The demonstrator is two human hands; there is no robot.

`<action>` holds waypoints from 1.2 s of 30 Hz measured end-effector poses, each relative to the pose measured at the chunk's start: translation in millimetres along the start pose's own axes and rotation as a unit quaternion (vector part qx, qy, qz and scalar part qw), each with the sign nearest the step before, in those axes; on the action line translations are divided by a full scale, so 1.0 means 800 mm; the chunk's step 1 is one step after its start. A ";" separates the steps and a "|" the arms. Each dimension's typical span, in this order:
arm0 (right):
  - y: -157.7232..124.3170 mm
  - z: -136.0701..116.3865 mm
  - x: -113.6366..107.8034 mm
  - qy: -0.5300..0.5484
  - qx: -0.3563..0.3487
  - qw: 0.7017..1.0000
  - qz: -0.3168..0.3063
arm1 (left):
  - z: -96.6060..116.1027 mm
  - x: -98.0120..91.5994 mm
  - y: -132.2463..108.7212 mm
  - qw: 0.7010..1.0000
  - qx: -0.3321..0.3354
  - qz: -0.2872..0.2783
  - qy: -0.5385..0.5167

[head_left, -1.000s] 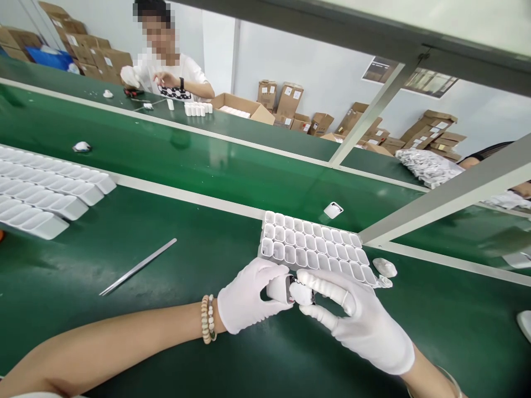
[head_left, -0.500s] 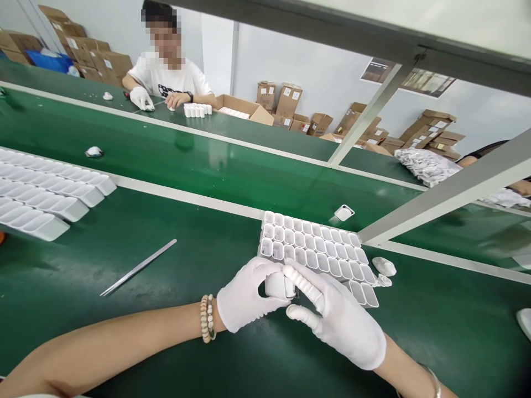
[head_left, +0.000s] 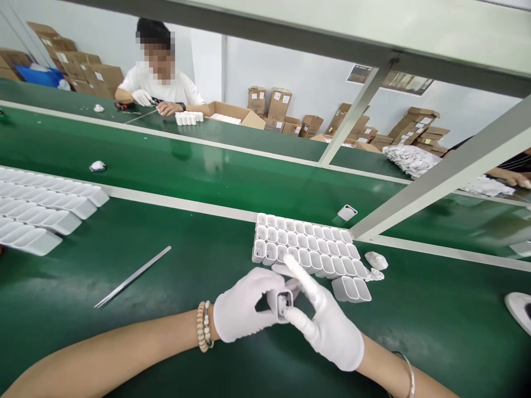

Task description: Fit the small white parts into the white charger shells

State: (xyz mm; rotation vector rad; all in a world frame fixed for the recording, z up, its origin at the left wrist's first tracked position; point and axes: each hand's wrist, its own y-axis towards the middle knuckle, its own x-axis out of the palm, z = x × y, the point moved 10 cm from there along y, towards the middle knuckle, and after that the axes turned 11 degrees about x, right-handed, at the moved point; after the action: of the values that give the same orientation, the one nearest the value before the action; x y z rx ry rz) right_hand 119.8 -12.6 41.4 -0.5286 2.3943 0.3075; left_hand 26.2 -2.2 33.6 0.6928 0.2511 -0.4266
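Gloved, the left hand (head_left: 244,307) is gripping a white housing (head_left: 274,303) above the surface (head_left: 249,370), its long axis running sideways and its mouth facing the right hand (head_left: 332,331), which is standing partly spread, thumb at the rim, holding nothing that shows.

The white-gloved left hand (head_left: 243,307) holds a small white plastic cup (head_left: 272,301). The white-gloved right hand (head_left: 329,329) touches its open end. Long silver tweezers (head_left: 133,276) lie on the green table (head_left: 207,243).
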 end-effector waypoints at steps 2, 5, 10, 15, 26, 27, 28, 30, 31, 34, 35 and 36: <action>0.003 0.016 0.004 0.080 0.068 0.994 -0.038 | 0.010 0.019 0.004 0.996 0.040 -0.073 -0.014; 0.001 0.023 0.032 0.161 0.125 0.967 -0.150 | 0.015 0.033 0.006 0.988 0.075 -0.137 -0.004; 0.005 0.025 0.044 0.202 0.154 0.949 -0.187 | 0.012 0.029 0.005 0.989 0.076 -0.125 0.020; 0.010 0.027 0.040 0.178 0.133 0.959 -0.174 | 0.007 0.029 0.006 0.990 0.023 -0.135 0.011; 0.010 0.008 0.009 -0.107 0.026 0.991 -0.074 | -0.020 0.003 -0.004 0.994 -0.094 -0.005 -0.046; 0.009 0.003 0.009 -0.133 0.007 0.990 -0.047 | -0.021 0.004 -0.007 0.994 -0.095 -0.003 -0.051; 0.008 -0.003 0.009 -0.149 -0.016 0.989 -0.018 | -0.022 0.005 -0.009 0.994 -0.092 -0.001 -0.057; 0.006 -0.016 0.002 -0.155 -0.053 0.986 0.033 | -0.025 0.006 -0.016 0.994 -0.086 0.006 -0.066; 0.008 -0.020 -0.004 -0.149 -0.053 0.986 0.048 | -0.029 0.004 -0.020 0.994 -0.088 0.017 -0.062; 0.016 -0.021 -0.045 -0.128 0.011 0.989 0.079 | -0.038 0.002 -0.029 0.994 -0.108 0.010 0.010; 0.018 -0.018 -0.064 -0.121 0.039 0.988 0.091 | -0.039 0.008 -0.029 0.992 -0.114 -0.022 0.054; 0.019 -0.015 -0.085 -0.115 0.064 0.985 0.108 | -0.036 0.017 -0.026 0.986 -0.114 -0.068 0.104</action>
State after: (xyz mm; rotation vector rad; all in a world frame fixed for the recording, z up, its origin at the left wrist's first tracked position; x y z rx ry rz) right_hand 154.1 16.6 95.7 -0.1634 2.2283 0.2887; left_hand 26.5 -1.5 -4.5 0.4961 0.5385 -0.4476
